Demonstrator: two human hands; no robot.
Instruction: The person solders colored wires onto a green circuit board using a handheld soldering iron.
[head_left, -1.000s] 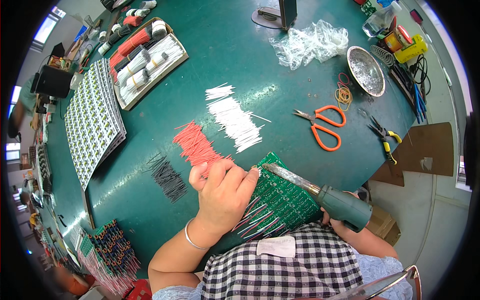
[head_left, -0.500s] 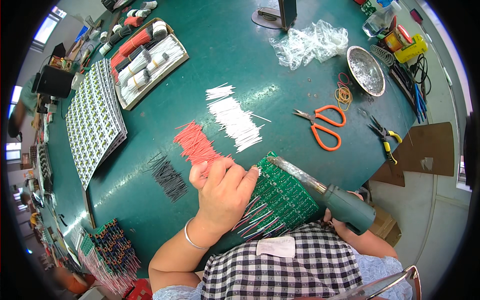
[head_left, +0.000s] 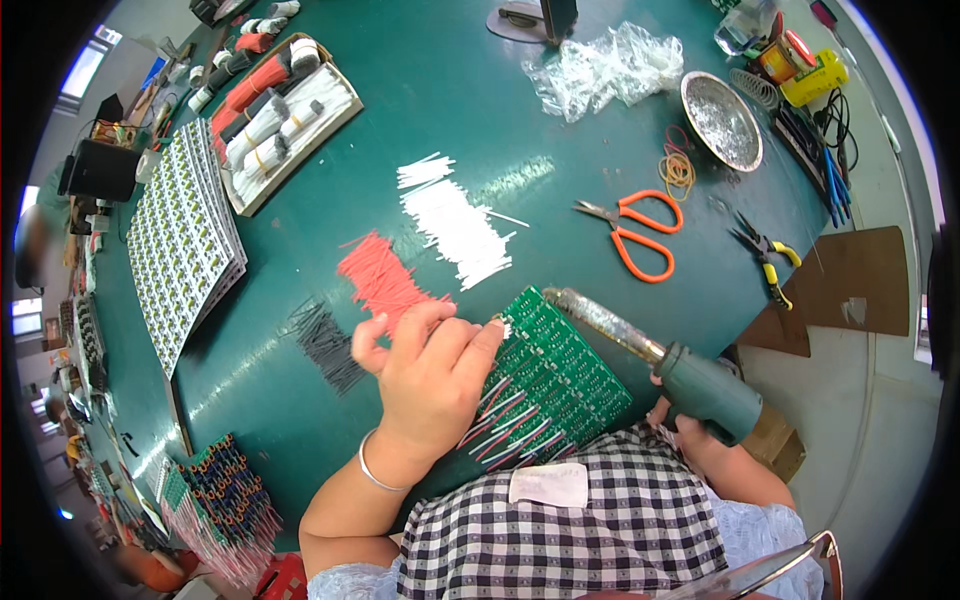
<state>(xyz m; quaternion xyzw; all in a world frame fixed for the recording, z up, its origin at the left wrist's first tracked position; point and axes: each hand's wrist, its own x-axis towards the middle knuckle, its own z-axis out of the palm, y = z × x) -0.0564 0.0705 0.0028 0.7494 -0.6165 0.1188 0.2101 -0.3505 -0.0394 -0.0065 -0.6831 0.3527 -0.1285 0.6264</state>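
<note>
My left hand (head_left: 430, 375) is closed in a pinch at the upper left edge of a green circuit board (head_left: 575, 375). A small white bit shows at its fingertips; its kind is not clear. My right hand (head_left: 690, 425), partly hidden, grips the dark green handle of a large soldering iron (head_left: 705, 390). The iron's long metal barrel slants to the board's far corner. Red, white and dark wires (head_left: 515, 425) stick out along the board's near left part. Beyond my left hand lie piles of cut red wires (head_left: 378, 272), white wires (head_left: 455, 225) and black wires (head_left: 325, 345).
Orange-handled scissors (head_left: 640, 235), yellow-handled pliers (head_left: 765, 255), rubber bands (head_left: 677, 172) and a metal bowl (head_left: 722, 122) are at the right. A wire box (head_left: 335, 115) and stacked printed sheets (head_left: 185, 245) stand at the left. Wired boards (head_left: 220, 500) sit lower left.
The whole view has shifted slightly. The soldering iron has moved a little to the right against the board, its tip now by the far corner. My left hand keeps its pinch.
</note>
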